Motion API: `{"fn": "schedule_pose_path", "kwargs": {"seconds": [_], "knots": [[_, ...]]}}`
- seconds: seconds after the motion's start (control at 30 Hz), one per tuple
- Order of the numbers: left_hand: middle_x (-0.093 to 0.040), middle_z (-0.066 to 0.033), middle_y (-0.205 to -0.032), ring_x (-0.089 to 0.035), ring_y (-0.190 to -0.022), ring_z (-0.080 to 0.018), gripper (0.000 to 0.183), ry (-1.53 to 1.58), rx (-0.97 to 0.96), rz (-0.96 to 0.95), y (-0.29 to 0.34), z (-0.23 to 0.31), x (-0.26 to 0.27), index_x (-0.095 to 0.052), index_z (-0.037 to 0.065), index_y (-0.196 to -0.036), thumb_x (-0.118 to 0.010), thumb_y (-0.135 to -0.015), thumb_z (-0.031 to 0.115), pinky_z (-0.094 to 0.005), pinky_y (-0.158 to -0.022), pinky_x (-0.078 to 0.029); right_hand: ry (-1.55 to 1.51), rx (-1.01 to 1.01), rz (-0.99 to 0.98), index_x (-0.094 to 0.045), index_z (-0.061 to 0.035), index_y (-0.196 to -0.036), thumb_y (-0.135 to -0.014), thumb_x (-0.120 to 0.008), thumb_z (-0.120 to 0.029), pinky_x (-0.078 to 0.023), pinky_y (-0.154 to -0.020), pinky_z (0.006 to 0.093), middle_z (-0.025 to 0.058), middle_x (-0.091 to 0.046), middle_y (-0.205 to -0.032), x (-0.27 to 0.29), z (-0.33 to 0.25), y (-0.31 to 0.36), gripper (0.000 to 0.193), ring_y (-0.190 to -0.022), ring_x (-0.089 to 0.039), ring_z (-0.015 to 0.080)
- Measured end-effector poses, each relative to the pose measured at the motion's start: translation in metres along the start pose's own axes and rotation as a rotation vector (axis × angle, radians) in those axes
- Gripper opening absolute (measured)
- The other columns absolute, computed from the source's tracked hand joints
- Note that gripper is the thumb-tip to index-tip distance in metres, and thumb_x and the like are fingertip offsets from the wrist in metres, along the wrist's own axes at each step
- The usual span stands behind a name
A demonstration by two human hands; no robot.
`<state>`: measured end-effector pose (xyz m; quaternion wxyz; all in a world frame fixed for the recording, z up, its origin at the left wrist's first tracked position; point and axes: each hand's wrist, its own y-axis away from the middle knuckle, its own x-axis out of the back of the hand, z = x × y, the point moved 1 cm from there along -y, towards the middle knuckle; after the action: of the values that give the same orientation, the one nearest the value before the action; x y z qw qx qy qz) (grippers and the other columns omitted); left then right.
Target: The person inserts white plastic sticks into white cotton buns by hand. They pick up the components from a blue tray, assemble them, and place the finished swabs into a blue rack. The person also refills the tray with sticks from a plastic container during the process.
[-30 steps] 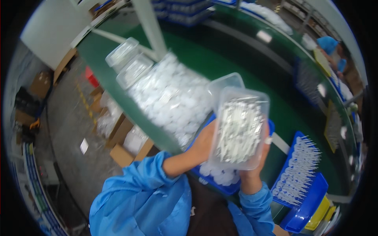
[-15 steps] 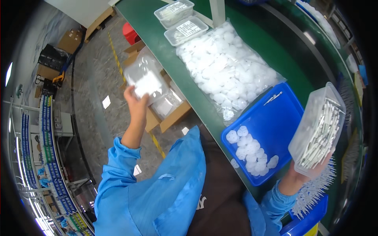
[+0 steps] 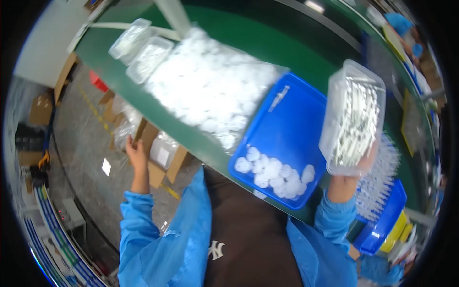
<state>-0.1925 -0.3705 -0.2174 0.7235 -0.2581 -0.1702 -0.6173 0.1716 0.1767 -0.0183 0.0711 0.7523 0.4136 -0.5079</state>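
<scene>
One tub (image 3: pixel 333 115) of white sticks (image 3: pixel 357 124) we are clamping in our right hand (image 3: pixel 368 159); our left hand (image 3: pixel 137 154) is reaching by a clear bag (image 3: pixel 125 130), grip unclear.

Red object (image 3: pixel 98 81) on gray floor (image 3: pixel 88 143), yellow floor line (image 3: pixel 93 106), brown carton (image 3: pixel 39 109) far left, co-worker's blue cap (image 3: pixel 398 24) upper right

Green bench (image 3: pixel 248 33) crossing the room diagonally, with a white post (image 3: pixel 173 16) at the top and a bright patch of light (image 3: pixel 314 6) on its surface. Left: gray floor (image 3: pixel 86 148) with a yellow line (image 3: pixel 93 107), a pale wall (image 3: pixel 43 52), cardboard boxes (image 3: pixel 40 109). Lower left: a long rack (image 3: pixel 52 234) with blue rows, curved by the lens.
</scene>
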Motion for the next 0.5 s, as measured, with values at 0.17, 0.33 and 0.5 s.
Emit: {"fn": "schedule_pose_path", "kwargs": {"seconds": [0.17, 0.33, 0.5], "knots": [[-0.059, -0.0158, -0.151, -0.056, -0.139, -0.0277, 0.041, 0.099, -0.542, -0.099, 0.016, 0.234, -0.012, -0.058, 0.003, -0.148, -0.058, -0.107, 0.007, -0.0425, -0.115, -0.045, -0.182, -0.187, 0.222, -0.041, -0.0079, -0.167, -0.113, -0.039, -0.050, -0.041, -0.121, 0.0681, 0.0226, -0.042, -0.170, -0.011, -0.011, -0.013, 0.069, -0.153, -0.044, 0.0471], [-0.067, -0.0200, -0.140, -0.064, -0.130, -0.0371, 0.039, 0.078, -1.034, -0.659, 0.103, 0.353, -0.074, -0.071, 0.004, -0.129, -0.070, -0.090, 0.001, -0.0473, -0.111, -0.048, -0.192, -0.238, 0.538, -0.054, -0.0057, -0.157, -0.110, -0.046, -0.053, -0.044, -0.121, 0.0589, 0.0186, -0.058, -0.159, 0.010, -0.005, 0.012, 0.068, -0.142, -0.058, 0.0397], [-0.073, -0.0052, -0.121, -0.068, -0.105, -0.0276, 0.036, 0.215, -1.301, -1.038, 0.155, 0.369, -0.115, -0.078, 0.010, -0.115, -0.087, -0.081, 0.015, -0.0421, -0.087, -0.052, -0.212, -0.248, 0.393, -0.057, 0.0044, -0.151, -0.111, -0.048, -0.037, -0.049, -0.117, 0.0522, 0.0222, -0.064, -0.150, 0.038, -0.010, 0.030, 0.058, -0.134, -0.064, 0.0386]]}}
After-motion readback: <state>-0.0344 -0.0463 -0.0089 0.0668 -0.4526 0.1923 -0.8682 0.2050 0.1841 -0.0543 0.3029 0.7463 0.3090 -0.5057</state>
